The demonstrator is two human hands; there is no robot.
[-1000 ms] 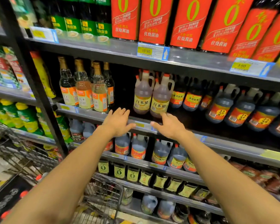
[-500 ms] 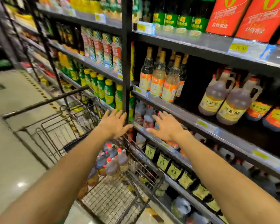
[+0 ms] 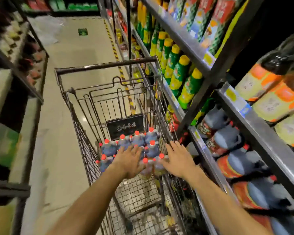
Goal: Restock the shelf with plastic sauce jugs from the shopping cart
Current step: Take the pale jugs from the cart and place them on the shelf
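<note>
The wire shopping cart (image 3: 85, 126) holds a cluster of red-capped plastic sauce jugs (image 3: 137, 141), dark ones packed toward its far end and two paler ones (image 3: 153, 168) nearest the person. The left hand (image 3: 128, 161) and right hand (image 3: 178, 160) hover over them, fingers spread, gripping nothing. Beside the cart's right edge, the shelf (image 3: 255, 133) carries similar dark jugs (image 3: 227, 139).

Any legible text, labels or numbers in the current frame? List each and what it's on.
None can be read.
Black placard on the shopping cart: small white icons, blurred.
Shelf price tags: blurred.
Jug labels on the shelf: blurred.
Green floor sign: too small.
</note>
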